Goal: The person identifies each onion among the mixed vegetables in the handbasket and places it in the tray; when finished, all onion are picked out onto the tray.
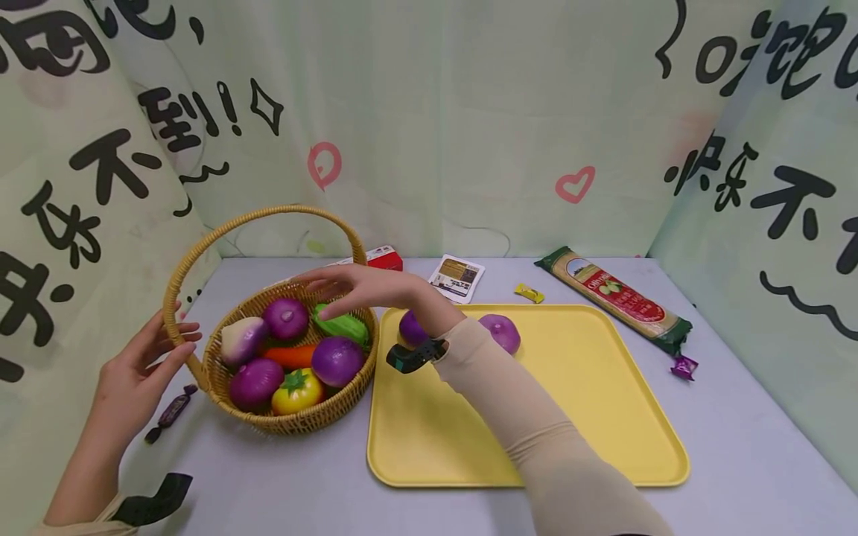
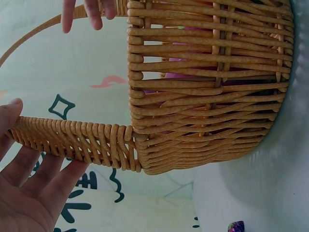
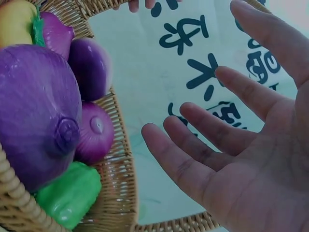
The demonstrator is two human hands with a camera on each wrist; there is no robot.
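At the left stands a wicker basket (image 1: 295, 424) with a tall arched handle (image 1: 261, 214). My left hand (image 1: 137, 365) holds the near-left side of that handle, thumb on one face and fingers on the other, also seen in the left wrist view. Over the basket's back rim hangs my right hand (image 1: 362, 286), palm down, fingers spread and holding nothing. Inside lie purple onions (image 1: 257, 383), a white-and-purple eggplant-like vegetable (image 1: 243, 341), a carrot (image 1: 290, 356), a yellow tomato-like vegetable (image 1: 297, 392) and a bumpy green vegetable (image 1: 345, 326), partly hidden by the right hand.
A yellow tray (image 1: 603, 417) beside the basket bears two purple round vegetables (image 1: 501, 333), partly behind my right wrist. Behind are a noodle pack (image 1: 617, 298), a yellow candy (image 1: 529, 292), a card (image 1: 457, 278) and a red box (image 1: 385, 258). Dark wrapped candy (image 1: 172, 412) lies left.
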